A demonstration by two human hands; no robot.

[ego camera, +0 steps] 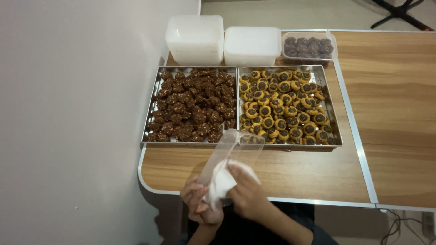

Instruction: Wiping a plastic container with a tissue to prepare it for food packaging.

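A clear plastic container (236,147) is tilted over the table's near edge, and my left hand (198,205) grips it from below. My right hand (245,193) presses a white cloth or tissue (221,181) against the container's lower end. Just beyond lie two metal trays: the left tray (152,111) is heaped with dark chocolate cookies (193,106), the right tray (334,115) with yellow cookies topped with dark centres (284,106).
At the back stand a stack of clear lidded tubs (196,38), a white lidded tub (252,45) and a clear tub of dark cookies (309,46). A white wall (72,113) borders the left. A wooden table (390,113) extends right; a metal seam (352,118) divides it.
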